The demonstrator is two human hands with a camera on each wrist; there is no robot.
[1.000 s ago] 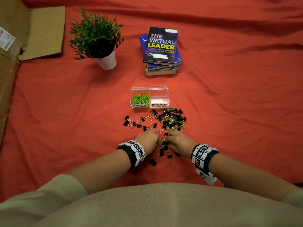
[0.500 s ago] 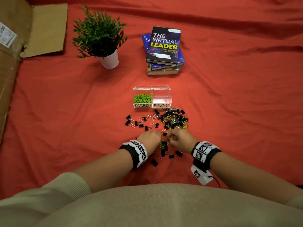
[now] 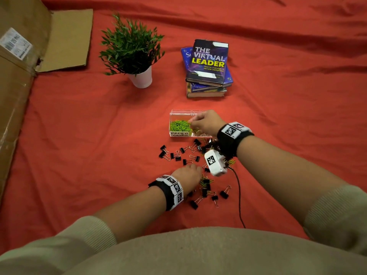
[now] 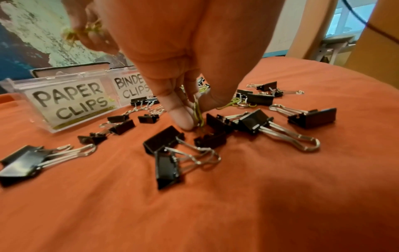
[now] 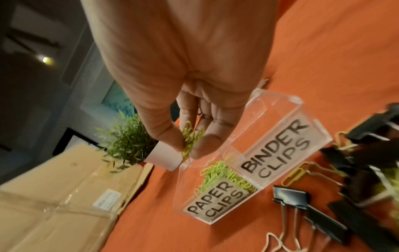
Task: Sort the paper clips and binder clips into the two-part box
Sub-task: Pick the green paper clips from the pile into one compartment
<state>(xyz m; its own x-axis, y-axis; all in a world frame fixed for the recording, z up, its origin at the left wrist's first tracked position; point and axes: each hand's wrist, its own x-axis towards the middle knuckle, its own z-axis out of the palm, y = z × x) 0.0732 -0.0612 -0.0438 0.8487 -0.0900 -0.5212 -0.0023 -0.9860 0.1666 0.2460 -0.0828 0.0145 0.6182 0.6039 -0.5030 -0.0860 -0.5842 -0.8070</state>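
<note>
The clear two-part box stands on the red cloth; its left part, labelled PAPER CLIPS, holds a heap of green paper clips, its right part is labelled BINDER CLIPS. My right hand hovers over the box and pinches a bunch of green paper clips. My left hand is down in the pile and pinches a green paper clip against the cloth. Black binder clips lie scattered in front of the box.
A potted plant and a stack of books stand behind the box. A cardboard box lies along the left edge. A black cable trails from the right wrist camera over the cloth.
My right hand has lifted out of the pile and moved forward to the box with paper clips in it. My left hand stays at the pile.
</note>
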